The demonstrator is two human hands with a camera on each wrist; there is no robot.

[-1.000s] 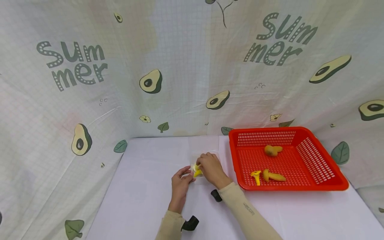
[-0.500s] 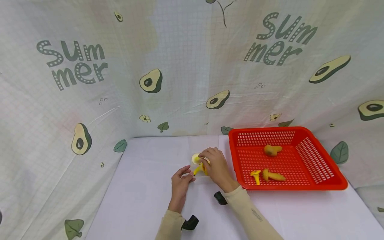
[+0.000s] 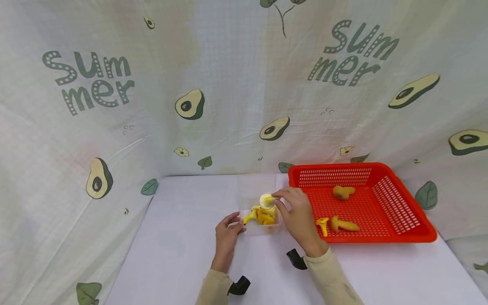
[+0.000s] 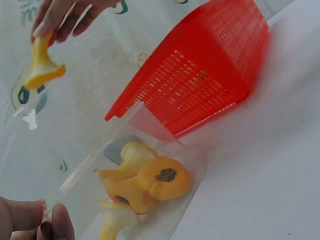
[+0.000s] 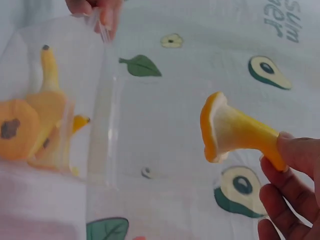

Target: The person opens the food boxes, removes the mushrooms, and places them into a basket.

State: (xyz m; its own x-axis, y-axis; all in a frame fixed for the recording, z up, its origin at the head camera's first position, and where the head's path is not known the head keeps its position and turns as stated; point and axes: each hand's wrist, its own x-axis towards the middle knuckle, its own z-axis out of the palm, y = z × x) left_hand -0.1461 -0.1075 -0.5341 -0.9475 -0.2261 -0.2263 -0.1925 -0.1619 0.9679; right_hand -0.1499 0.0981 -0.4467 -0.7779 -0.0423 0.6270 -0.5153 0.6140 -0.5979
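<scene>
My right hand [image 3: 301, 220] pinches the thin stem end of a yellow mushroom [image 5: 225, 125]. Its flared cap points away from the fingers, and in the head view it is held over the far right part of a clear plastic box [image 4: 82, 172]. Several yellow-orange mushrooms [image 4: 165, 177] lie heaped inside the box, some with dark spots. At the box's left side, my left hand [image 3: 226, 237] holds its edge between thumb and fingers. In the right wrist view, the box's see-through wall [image 5: 112, 135] stands between the heap and the held mushroom.
Right of the box stands a red perforated basket [image 3: 370, 203]. In it are a small yellow mushroom [image 3: 323, 226], a brownish long-stemmed mushroom [image 3: 345, 224] and a lumpy brownish one [image 3: 343, 192]. A printed cloth [image 3: 232, 63] hangs behind the white table [image 3: 183, 245].
My right hand has risen off the mushroom heap and shifted right with a mushroom in its fingers, uncovering the other mushrooms in the box. My left hand stays at the box's edge.
</scene>
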